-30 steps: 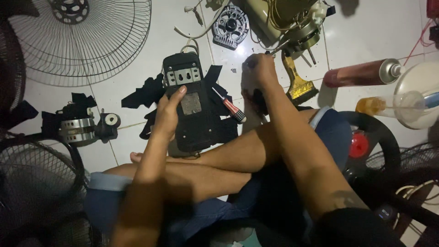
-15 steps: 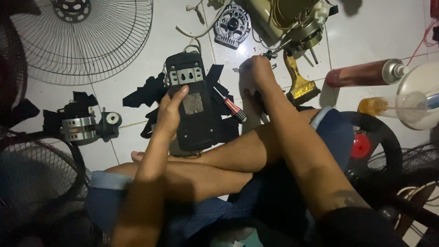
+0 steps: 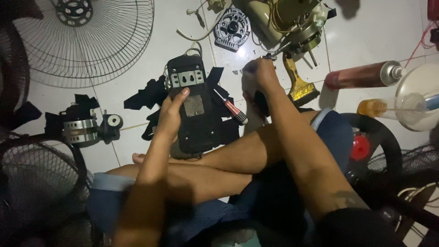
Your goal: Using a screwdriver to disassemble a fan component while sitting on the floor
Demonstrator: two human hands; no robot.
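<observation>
A black fan housing (image 3: 197, 114) with a grey metal bracket lies flat on the white tiled floor in front of my crossed legs. My left hand (image 3: 170, 115) rests on its left side, thumb on its top face. My right hand (image 3: 258, 82) is closed around a dark tool handle just right of the housing. A red-handled screwdriver (image 3: 232, 110) lies between the housing and that hand.
A wire fan grille (image 3: 96, 41) lies at the far left. A fan motor (image 3: 292, 20) and a round grey motor cover (image 3: 232, 28) sit at the top. A gold scraper (image 3: 298, 84), a red spray can (image 3: 363, 75) and a small motor part (image 3: 84, 128) lie around.
My right hand has shifted slightly up and away from the screwdriver. My left hand stays on the housing.
</observation>
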